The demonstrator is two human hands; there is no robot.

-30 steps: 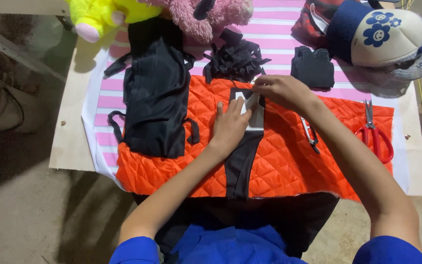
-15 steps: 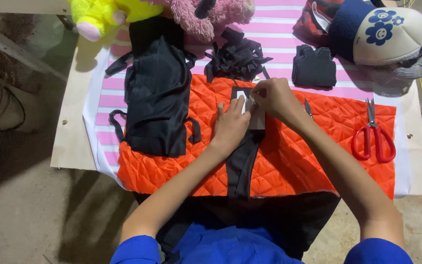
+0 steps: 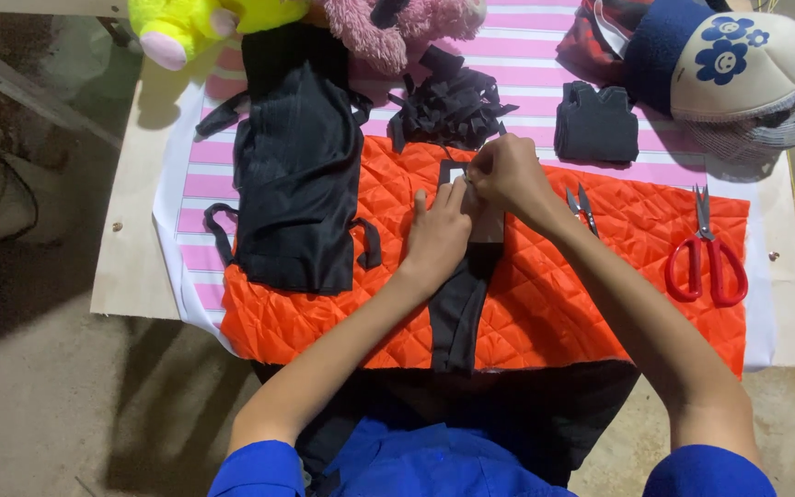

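Orange quilted fabric [image 3: 554, 294] covers our table [image 3: 131, 276]. At centre, our left hand [image 3: 436, 237] presses flat, fingers spread, on a black strip [image 3: 460, 308]; at one o'clock our right hand [image 3: 506, 175] pinches its top end, seemingly positioning it. Red scissors [image 3: 706, 258] lie at three o'clock.

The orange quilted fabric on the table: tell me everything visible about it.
The orange quilted fabric is a bright, shiny, diamond-stitched sheet lying flat across the striped cloth, its near edge at the table's front. A black strip runs down its middle; the left hand presses there, and the right hand pinches at the strip's top. A black garment overlaps its left side; red scissors and small snips rest on it.
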